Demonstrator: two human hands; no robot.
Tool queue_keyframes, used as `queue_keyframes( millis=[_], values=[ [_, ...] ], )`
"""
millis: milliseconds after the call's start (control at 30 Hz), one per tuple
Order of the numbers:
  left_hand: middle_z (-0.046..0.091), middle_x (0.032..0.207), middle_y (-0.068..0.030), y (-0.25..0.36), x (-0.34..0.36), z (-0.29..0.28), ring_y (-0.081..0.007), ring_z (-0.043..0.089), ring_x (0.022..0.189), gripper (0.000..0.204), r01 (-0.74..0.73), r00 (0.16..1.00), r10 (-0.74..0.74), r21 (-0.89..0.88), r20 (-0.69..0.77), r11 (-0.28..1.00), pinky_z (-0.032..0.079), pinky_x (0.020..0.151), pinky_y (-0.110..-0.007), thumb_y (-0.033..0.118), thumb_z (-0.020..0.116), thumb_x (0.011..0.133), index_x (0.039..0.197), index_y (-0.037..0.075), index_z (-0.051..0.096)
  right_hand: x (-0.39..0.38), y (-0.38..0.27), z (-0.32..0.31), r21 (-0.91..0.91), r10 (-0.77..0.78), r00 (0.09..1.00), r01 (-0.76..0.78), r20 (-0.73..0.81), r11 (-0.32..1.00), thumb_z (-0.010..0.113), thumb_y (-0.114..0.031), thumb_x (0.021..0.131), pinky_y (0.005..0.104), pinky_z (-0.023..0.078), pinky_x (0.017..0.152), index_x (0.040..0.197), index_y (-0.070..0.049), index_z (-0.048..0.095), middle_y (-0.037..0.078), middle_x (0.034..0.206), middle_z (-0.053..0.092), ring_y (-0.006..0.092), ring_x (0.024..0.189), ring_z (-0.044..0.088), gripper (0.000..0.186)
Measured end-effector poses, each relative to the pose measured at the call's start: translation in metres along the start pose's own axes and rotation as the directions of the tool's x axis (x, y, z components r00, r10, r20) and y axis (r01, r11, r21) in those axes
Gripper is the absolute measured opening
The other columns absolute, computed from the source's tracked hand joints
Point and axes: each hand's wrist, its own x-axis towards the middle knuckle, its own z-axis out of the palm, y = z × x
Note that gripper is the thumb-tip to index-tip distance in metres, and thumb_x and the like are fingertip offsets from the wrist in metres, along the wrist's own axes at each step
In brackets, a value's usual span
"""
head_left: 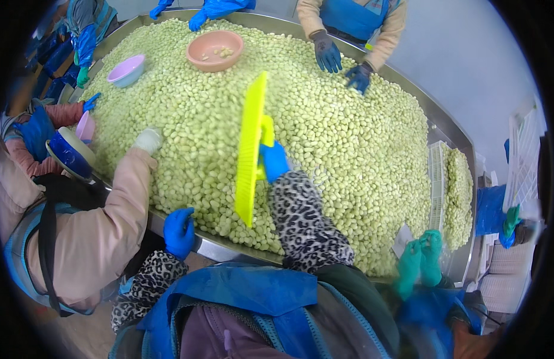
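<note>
My right hand [274, 160], in a blue glove, is closed round the handle of a yellow-green plastic board [250, 143]. The board stands on edge above a wide bed of pale green beans [348, 161], its long face turned left and its handle on the right side. Close to the metal table's near rim, my left hand [179, 232], also blue-gloved, is loosely curled with nothing visible in it. Both of my forearms wear leopard-print sleeves.
A pink bowl [214, 51] with a few beans and a lilac-blue bowl [126, 70] sit on the heap. Co-workers' gloved hands surround the metal table [462, 140], including a white glove [148, 141] close on the left and green gloves [420, 261] on the right. A white crate [436, 185] holds beans.
</note>
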Motion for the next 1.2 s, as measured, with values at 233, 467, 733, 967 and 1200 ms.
queue_keyframes(
  millis=[233,467,733,967,1200],
  values=[
    [0.064,0.090,-0.0148,-0.001,0.000,0.007,-0.0341,0.061,0.082,0.019,0.028,1.000,-0.028,-0.060,0.002,0.998,0.048,0.070,-0.042,0.003,0.063,0.082,0.101,0.005,0.066,-0.014,0.007,-0.231,-0.272,-0.083,0.895,-0.044,-0.438,0.961,0.070,-0.017,0.081,0.0355,0.054,0.053,0.092,0.004,0.064,0.011,0.069,0.063,0.0228,0.055,0.062,0.024],
    [0.065,0.084,-0.0156,0.009,0.012,0.009,-0.0377,0.061,0.076,0.013,0.019,0.995,-0.028,0.088,0.100,0.996,0.047,0.068,-0.045,0.007,0.065,0.081,0.094,0.006,0.068,0.009,-0.022,-0.337,-0.271,-0.030,0.782,-0.179,-0.623,0.946,0.068,-0.012,0.078,0.0377,0.052,0.053,0.089,0.005,0.063,0.014,0.069,0.062,0.0244,0.056,0.060,0.022],
    [0.064,0.082,-0.0122,0.019,0.016,0.010,-0.0350,0.061,0.075,0.012,0.069,0.981,-0.103,0.197,0.167,0.978,0.046,0.066,-0.045,0.008,0.065,0.081,0.093,0.007,0.067,0.064,-0.021,-0.296,-0.209,0.061,0.854,-0.195,-0.516,0.958,0.063,-0.007,0.076,0.0339,0.048,0.053,0.090,0.008,0.065,0.014,0.069,0.064,0.0235,0.057,0.060,0.021],
    [0.062,0.082,-0.0098,0.019,0.020,0.001,-0.0318,0.060,0.080,0.014,0.078,0.954,-0.140,0.229,0.265,0.970,0.045,0.071,-0.044,0.010,0.064,0.083,0.096,0.008,0.066,0.104,0.000,-0.220,-0.404,0.055,0.971,-0.147,-0.231,0.903,0.064,-0.010,0.078,0.0352,0.051,0.053,0.093,0.006,0.066,0.014,0.075,0.068,0.0223,0.057,0.063,0.021],
    [0.061,0.084,-0.0117,0.003,0.008,0.006,-0.0340,0.059,0.080,0.014,0.027,0.991,-0.052,0.196,0.125,0.980,0.043,0.072,-0.044,0.010,0.064,0.082,0.096,0.009,0.064,0.077,0.004,-0.106,-0.616,0.163,0.979,-0.055,0.120,0.786,0.070,-0.011,0.074,0.0354,0.053,0.055,0.098,0.003,0.063,0.013,0.076,0.065,0.0209,0.061,0.064,0.029]
  ],
)
